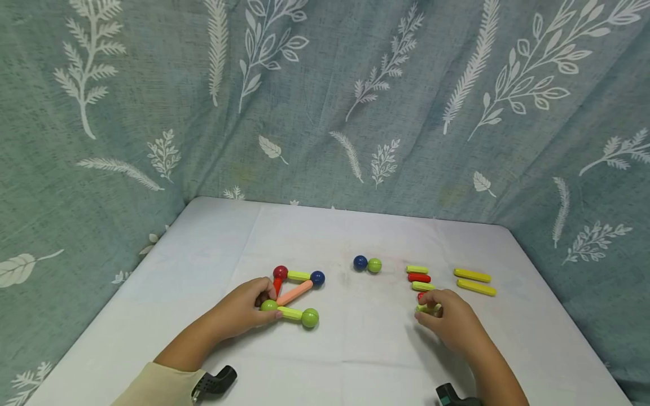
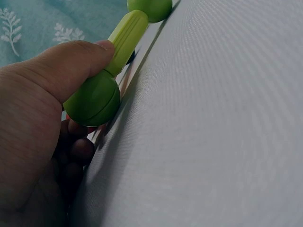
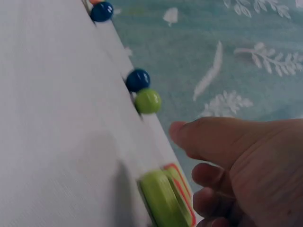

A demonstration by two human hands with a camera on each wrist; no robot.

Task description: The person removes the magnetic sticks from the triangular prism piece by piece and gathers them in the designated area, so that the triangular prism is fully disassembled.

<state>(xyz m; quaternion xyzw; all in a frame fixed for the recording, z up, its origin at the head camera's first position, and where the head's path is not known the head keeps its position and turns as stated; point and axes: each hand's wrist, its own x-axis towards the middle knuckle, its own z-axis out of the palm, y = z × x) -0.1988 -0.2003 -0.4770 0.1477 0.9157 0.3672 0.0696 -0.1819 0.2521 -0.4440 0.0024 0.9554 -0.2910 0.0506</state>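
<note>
My left hand (image 1: 246, 307) pinches a green ball (image 2: 94, 101) and the end of the light green rod (image 2: 128, 38) joined to it, the thumb lying along the rod. A second green ball (image 1: 310, 318) caps the rod's far end. Beyond the fingers, a red ball (image 1: 280, 272), red rod (image 1: 277, 286), blue ball (image 1: 317, 278), another light green rod (image 1: 298, 276) and a salmon rod (image 1: 295, 293) form a frame-like shape. Over at the right, my right hand (image 1: 451, 317) hovers around a short light green rod (image 3: 161, 196), thumb apart from it in the wrist view.
Short red rods (image 1: 418, 278) and light green rods (image 1: 417, 269) lie in a column before my right hand. Two longer yellow rods (image 1: 475, 287) are farther right. Another blue ball (image 1: 360, 263) and green ball (image 1: 374, 265) sit side by side mid-table. Patterned cloth (image 1: 315, 113) surrounds the white table (image 1: 355, 349).
</note>
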